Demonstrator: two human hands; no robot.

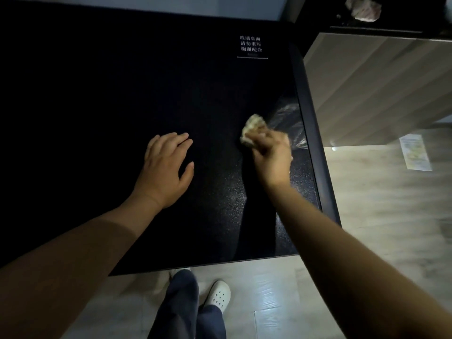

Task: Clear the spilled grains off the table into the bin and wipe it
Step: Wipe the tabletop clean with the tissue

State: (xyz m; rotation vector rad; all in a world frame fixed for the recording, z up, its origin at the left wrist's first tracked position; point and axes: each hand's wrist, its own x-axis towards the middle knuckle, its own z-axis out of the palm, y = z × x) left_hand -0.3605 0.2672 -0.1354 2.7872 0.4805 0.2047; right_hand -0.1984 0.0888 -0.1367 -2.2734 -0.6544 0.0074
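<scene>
On the left, the wide glossy black counter [97, 94] lies dark and bare, and no loose grains can be made out there. The left hand [166, 167] rests flat on it, fingers straight and spread, holding nothing. To its right, the right hand [271, 155] has its grip curled tight round a crumpled pale beige wad [253, 129], cloth or paper, pressed to the surface. This looks like the wiping step. Fine speckle near that hand may be residue or only texture. Just beyond the wad lies crinkled clear plastic [288, 121], perhaps a bin liner, beside the raised dark right edge rail [315, 143]. The next stroke likely wants firm pressure and a stop short of that rail; the free room lies leftward.
</scene>
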